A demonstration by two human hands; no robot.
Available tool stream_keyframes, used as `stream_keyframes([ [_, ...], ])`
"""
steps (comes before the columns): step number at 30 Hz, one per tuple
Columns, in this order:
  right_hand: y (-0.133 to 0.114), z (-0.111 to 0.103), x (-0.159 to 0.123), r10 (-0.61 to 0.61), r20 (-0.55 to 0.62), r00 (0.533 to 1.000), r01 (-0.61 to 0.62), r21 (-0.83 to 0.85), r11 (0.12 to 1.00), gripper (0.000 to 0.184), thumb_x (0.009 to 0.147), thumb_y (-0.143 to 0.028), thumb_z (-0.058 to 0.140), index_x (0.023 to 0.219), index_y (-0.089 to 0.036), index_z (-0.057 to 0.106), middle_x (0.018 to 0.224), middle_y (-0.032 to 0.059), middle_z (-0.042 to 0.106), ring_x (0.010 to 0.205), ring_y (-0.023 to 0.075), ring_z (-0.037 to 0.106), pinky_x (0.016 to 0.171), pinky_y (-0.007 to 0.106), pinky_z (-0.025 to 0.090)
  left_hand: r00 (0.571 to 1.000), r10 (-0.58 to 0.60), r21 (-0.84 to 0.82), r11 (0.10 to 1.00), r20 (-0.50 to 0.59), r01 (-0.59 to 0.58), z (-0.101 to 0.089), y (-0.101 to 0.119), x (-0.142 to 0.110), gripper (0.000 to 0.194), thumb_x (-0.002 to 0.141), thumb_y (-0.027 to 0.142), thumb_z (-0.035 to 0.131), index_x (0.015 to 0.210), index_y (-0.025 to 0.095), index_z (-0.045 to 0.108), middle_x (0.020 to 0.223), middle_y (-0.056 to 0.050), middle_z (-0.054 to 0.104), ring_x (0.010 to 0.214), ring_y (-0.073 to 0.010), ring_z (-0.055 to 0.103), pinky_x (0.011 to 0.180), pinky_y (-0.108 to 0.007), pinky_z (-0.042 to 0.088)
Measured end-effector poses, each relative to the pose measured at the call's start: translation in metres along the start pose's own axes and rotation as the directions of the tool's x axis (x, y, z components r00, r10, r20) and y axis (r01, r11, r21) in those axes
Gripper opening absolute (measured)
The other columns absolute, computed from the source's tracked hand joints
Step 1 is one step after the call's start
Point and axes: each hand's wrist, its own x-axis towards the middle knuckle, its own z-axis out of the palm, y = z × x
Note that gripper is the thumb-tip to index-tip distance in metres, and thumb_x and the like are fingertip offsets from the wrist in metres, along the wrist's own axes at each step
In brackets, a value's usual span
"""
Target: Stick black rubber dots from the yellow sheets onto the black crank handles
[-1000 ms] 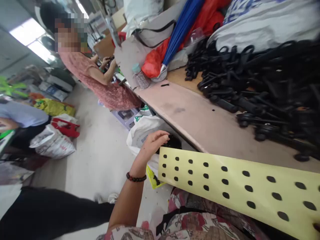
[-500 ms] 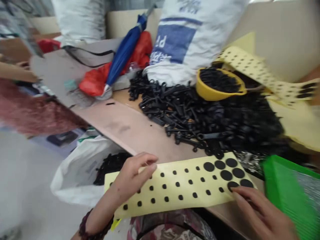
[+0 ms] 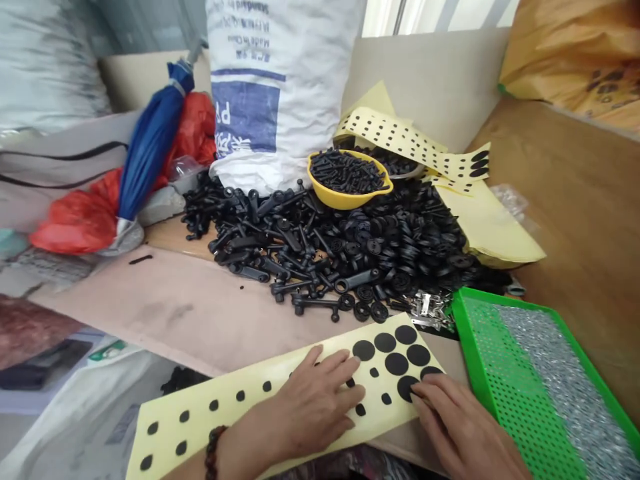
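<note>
Along board edge (image 3: 125, 333), yellow dot sheet (image 3: 215, 433), under hands (image 3: 315, 407) (image 3: 465, 427)

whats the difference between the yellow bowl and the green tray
The round yellow plastic bowl is deep with solid walls, while the rectangular green plastic tray is shallow with a perforated base. The bowl holds small black parts; the tray holds small silvery pieces. The bowl sits on a heap of black plastic parts; the tray lies beside the heap. Both are open containers of small loose parts.
</note>
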Motion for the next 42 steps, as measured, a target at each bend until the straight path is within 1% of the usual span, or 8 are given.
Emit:
stream_keyframes([
  [5, -0.013, 0.011, 0.035, 0.037, 0.011, 0.999, -0.038, 0.149, 0.988, 0.018, 0.093, -0.025, 0.043, 0.102, -0.022, 0.058, 0.098, 0.0067, 0.064, 0.089, 0.02, 0.063, 0.074, 0.031, 0.052, 0.991, -0.124, -0.031, 0.992, -0.05, 0.123, 0.0, -0.001, 0.015, 0.033, 0.085, 0.034, 0.061, 0.113, 0.017, 0.055, 0.131, -0.014, 0.052, 0.118, -0.0287, 0.047, 0.095, -0.042, 0.043],
  [11, -0.018, 0.042, 0.052, 0.001, 0.002, 1.0, -0.001, 0.048, 0.999, 0.019, 0.091, -0.016, 0.04, 0.096, -0.018, 0.058, 0.094, 0.0109, 0.061, 0.084, 0.0253, 0.055, 0.072, 0.04, 0.047, 0.986, -0.158, 0.01, 0.987, -0.056, 0.159, 0.012, -0.006, 0.032, 0.033, 0.083, 0.035, 0.064, 0.106, 0.014, 0.055, 0.12, -0.013, 0.055, 0.106, -0.0278, 0.05, 0.086, -0.04, 0.047],
  [16, -0.018, 0.038, 0.053, 0.002, 0.044, 0.999, -0.01, 0.189, 0.982, 0.015, 0.091, -0.014, 0.04, 0.085, -0.021, 0.052, 0.088, 0.0072, 0.058, 0.079, 0.0217, 0.054, 0.07, 0.037, 0.046, 0.985, -0.146, 0.08, 0.985, -0.087, 0.153, 0.019, -0.007, 0.034, 0.038, 0.083, 0.039, 0.064, 0.111, 0.014, 0.054, 0.121, -0.012, 0.053, 0.102, -0.0262, 0.049, 0.081, -0.039, 0.045],
  [19, -0.016, 0.032, 0.053, -0.013, 0.056, 0.998, -0.002, 0.259, 0.966, 0.014, 0.091, -0.015, 0.041, 0.09, -0.021, 0.053, 0.091, 0.0057, 0.057, 0.082, 0.0195, 0.056, 0.07, 0.032, 0.047, 0.989, -0.129, 0.101, 0.986, -0.076, 0.136, 0.018, -0.007, 0.034, 0.041, 0.085, 0.041, 0.061, 0.114, 0.014, 0.053, 0.124, -0.011, 0.053, 0.101, -0.0256, 0.049, 0.079, -0.038, 0.045],
  [22, -0.014, 0.032, 0.053, -0.011, -0.013, 1.0, 0.013, 0.208, 0.978, 0.016, 0.093, -0.018, 0.041, 0.103, -0.02, 0.053, 0.098, 0.0073, 0.058, 0.089, 0.0195, 0.057, 0.075, 0.03, 0.048, 0.988, -0.134, 0.088, 0.986, -0.076, 0.141, 0.016, -0.006, 0.034, 0.037, 0.086, 0.04, 0.06, 0.113, 0.015, 0.053, 0.124, -0.009, 0.053, 0.102, -0.0253, 0.048, 0.08, -0.038, 0.043],
  [30, -0.011, 0.041, 0.056, 0.002, 0.058, 0.998, -0.007, 0.084, 0.996, 0.013, 0.092, -0.019, 0.042, 0.081, -0.022, 0.049, 0.086, 0.0064, 0.055, 0.078, 0.0223, 0.053, 0.067, 0.035, 0.044, 0.986, -0.141, 0.081, 0.986, -0.084, 0.148, 0.018, -0.007, 0.033, 0.036, 0.086, 0.04, 0.06, 0.109, 0.015, 0.052, 0.124, -0.009, 0.053, 0.102, -0.0254, 0.05, 0.076, -0.037, 0.042],
  [35, -0.001, 0.045, 0.054, -0.054, 0.051, 0.997, 0.05, 0.084, 0.995, 0.007, 0.089, -0.019, 0.047, 0.084, -0.022, 0.05, 0.087, 0.0058, 0.055, 0.078, 0.0208, 0.055, 0.067, 0.033, 0.046, 0.986, -0.145, 0.082, 0.985, -0.088, 0.152, 0.018, -0.006, 0.032, 0.037, 0.086, 0.04, 0.059, 0.112, 0.015, 0.051, 0.125, -0.01, 0.053, 0.104, -0.0258, 0.049, 0.078, -0.037, 0.041],
  [42, -0.004, 0.047, 0.055, -0.007, 0.02, 1.0, 0.005, 0.112, 0.994, 0.003, 0.09, -0.02, 0.046, 0.088, -0.022, 0.048, 0.09, 0.0073, 0.053, 0.081, 0.0221, 0.054, 0.07, 0.036, 0.045, 0.985, -0.132, 0.106, 0.984, -0.109, 0.144, 0.021, -0.007, 0.031, 0.037, 0.088, 0.041, 0.057, 0.114, 0.015, 0.051, 0.125, -0.011, 0.053, 0.104, -0.0249, 0.049, 0.078, -0.036, 0.041],
])
